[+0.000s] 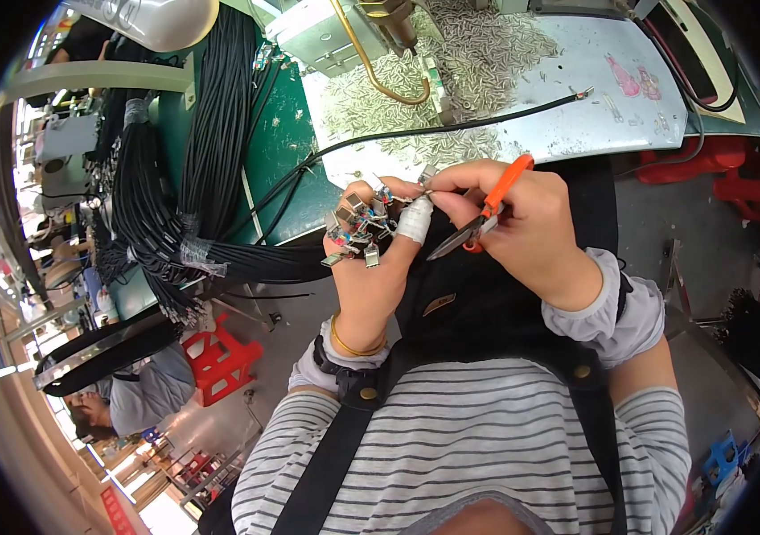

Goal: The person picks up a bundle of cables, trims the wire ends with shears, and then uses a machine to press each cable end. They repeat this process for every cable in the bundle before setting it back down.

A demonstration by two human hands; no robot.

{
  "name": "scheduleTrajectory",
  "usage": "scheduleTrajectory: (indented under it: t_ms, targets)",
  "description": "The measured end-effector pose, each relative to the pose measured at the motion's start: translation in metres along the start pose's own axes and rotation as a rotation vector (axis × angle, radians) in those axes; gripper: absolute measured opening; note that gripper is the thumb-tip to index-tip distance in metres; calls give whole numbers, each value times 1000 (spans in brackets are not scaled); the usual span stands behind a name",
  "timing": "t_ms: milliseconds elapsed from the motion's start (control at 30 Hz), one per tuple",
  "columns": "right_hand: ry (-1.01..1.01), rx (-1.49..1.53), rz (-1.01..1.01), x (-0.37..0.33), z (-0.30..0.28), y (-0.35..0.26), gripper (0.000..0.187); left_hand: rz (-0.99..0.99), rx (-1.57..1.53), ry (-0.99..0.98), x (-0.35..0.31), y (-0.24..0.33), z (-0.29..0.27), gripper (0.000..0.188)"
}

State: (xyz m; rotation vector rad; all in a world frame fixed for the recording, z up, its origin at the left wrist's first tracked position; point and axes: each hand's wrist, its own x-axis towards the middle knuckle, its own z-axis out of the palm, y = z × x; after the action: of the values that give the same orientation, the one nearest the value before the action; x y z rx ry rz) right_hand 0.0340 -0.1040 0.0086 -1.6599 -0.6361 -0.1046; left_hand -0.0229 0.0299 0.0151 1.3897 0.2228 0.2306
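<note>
My left hand point(360, 290) is closed round several cable ends with bare metal plug connectors point(372, 256) and short coloured wires, fanned out over its fingers. White tape point(414, 219) wraps its thumb. My right hand point(540, 227) keeps a pair of orange-handled scissors point(508, 183) in its palm, blades pointing down toward the left. Its thumb and forefinger pinch at one connector point(428, 175) beside the left fingertips. What exactly lies between these fingertips is too small to make out.
Loose small metal parts point(478, 67) are heaped on the white worktop point(594, 116), around a bench machine point(317, 40). One black cable point(451, 127) crosses it. Thick black cable bundles point(210, 116) lie at left on the green table point(286, 134). Red stools point(219, 361) and another person point(143, 397) are farther off.
</note>
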Motion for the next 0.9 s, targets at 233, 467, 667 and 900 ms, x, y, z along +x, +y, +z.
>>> scheduleTrajectory:
  t_ms: [233, 467, 667, 900]
  targets:
    - [61, -286, -272, -2, -2, 1, 13, 149, 230, -1, 3, -1, 1, 18]
    - [44, -212, -201, -5, -1, 0, 16, 234, 404, -1, -2, 4, 3, 20]
    - [-31, 154, 154, -9, 1, -5, 8, 325, 273, -53, 3, 1, 2, 24]
    - [-13, 336, 290, -11, -1, -3, 8, 186, 155, -35, 3, 10, 4, 18]
